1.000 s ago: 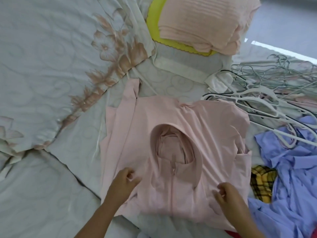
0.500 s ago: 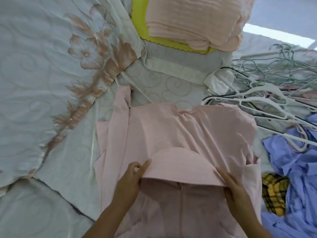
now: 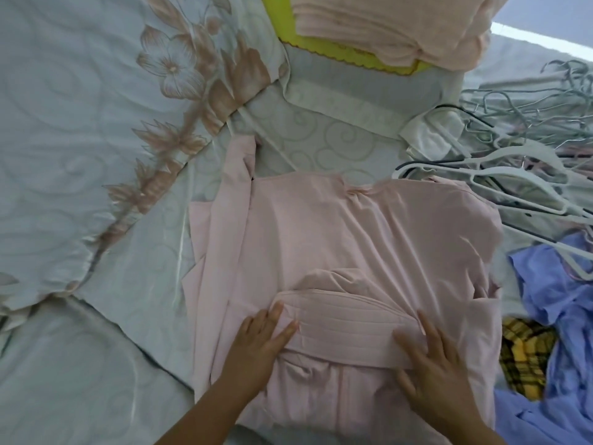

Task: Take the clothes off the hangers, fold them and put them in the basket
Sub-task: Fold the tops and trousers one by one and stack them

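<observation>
A pale pink hooded jacket (image 3: 369,232) lies spread on the bed in the middle of the view. Its hood (image 3: 346,329) is folded flat over the jacket's near part. My left hand (image 3: 260,342) presses on the hood's left end with straight fingers. My right hand (image 3: 436,364) lies flat on the hood's right end. A yellow-green basket (image 3: 282,24) stands at the top, holding folded pink cloth (image 3: 391,24). A pile of white and grey hangers (image 3: 519,162) lies at the right.
A quilt with brown flowers (image 3: 112,123) covers the left of the bed. A blue garment (image 3: 564,332) and a yellow plaid cloth (image 3: 523,354) lie at the right, beside the jacket. A small white cloth (image 3: 433,133) sits near the hangers.
Both hands lifted the hood from where it lay open, turned it over toward me and now press it flat on the jacket. The view has shifted slightly.
</observation>
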